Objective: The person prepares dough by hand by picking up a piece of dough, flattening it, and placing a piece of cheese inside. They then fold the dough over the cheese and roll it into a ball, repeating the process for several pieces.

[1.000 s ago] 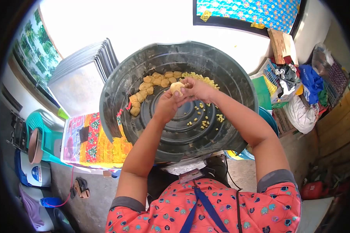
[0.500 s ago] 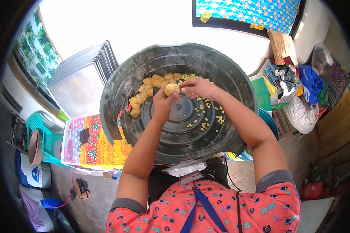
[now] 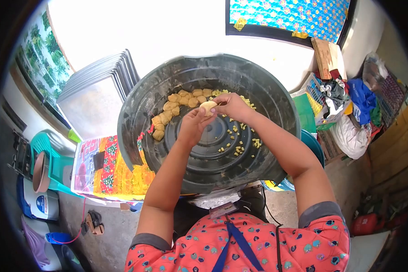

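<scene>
Over a large round black tub [image 3: 181, 158], my left hand [image 3: 194, 126] pinches a pale, flattened piece of dough [image 3: 208, 107] from the left side. My right hand [image 3: 235, 108] has its thumb and fingers closed on the dough's right edge. Tan dough balls [image 3: 170, 106] lie in a curved band along the tub's back left. Small yellow cubes [image 3: 233, 131] are scattered on the tub floor to the right, with more partly hidden behind my right hand.
Metal trays [image 3: 95, 97] stand stacked at the left, above a patterned table cover [image 3: 118, 167]. A teal plastic chair [image 3: 54, 158] is farther left. On the right are a basket with cloths [image 3: 319, 95], a white sack [image 3: 351, 136] and a teal basin [image 3: 313, 147].
My hands have shifted slightly right, and the dough looks flatter and tilted. My right fingers, beside the dough before, now grip its edge.
</scene>
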{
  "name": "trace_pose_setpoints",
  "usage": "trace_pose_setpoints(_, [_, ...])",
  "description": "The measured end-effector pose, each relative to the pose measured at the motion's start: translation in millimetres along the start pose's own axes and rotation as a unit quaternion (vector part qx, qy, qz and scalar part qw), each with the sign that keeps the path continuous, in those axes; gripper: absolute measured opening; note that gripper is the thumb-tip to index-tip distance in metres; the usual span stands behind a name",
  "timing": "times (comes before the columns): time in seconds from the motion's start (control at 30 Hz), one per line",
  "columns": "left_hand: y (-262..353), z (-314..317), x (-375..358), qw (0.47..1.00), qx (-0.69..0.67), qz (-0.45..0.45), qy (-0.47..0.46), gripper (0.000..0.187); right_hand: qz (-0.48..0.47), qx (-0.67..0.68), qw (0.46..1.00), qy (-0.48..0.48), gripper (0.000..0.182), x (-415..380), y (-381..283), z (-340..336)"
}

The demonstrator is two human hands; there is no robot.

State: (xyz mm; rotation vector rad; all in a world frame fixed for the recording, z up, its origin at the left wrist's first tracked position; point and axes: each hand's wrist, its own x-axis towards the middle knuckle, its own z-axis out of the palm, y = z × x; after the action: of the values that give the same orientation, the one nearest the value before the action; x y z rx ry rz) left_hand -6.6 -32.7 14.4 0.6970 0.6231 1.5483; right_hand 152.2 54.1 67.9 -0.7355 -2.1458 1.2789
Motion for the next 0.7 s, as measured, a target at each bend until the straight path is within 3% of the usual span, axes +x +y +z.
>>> trace_pose_setpoints(0.2, [-2.5, -1.9, -0.7, 0.989, 0.106, 0.098, 0.034, 0.019, 0.121, 0.286, 0.95, -0.041, 0.031, -4.1, -17.4, -0.8])
trace_pose_setpoints(0.3, [-3.3, 3.3, -3.4, 0.984, 0.157, 0.08, 0.04, 0.021, 0.103, 0.167, 0.98, -0.039, 0.03, -1.4, -6.4, 2.3])
trace_pose_setpoints(0.5, [4.5, 10.9, -5.8, 0.999, -0.026, 0.03, -0.01, 0.025, 0.092, 0.173, 0.981, -0.016, 0.03, 1.9, -2.2, -3.4])
trace_pose_setpoints(0.6, [-4.5, 1.2, 0.3, 0.994, 0.091, 0.06, 0.027, 0.027, 0.14, 0.267, 0.952, -0.05, 0.034, -1.3, -5.2, -4.1])
trace_pose_setpoints(0.7, [-6.6, 2.0, -3.5, 0.978, 0.203, 0.048, 0.021, 0.028, 0.105, 0.035, 0.992, -0.053, 0.038, -1.9, -2.4, 0.2])
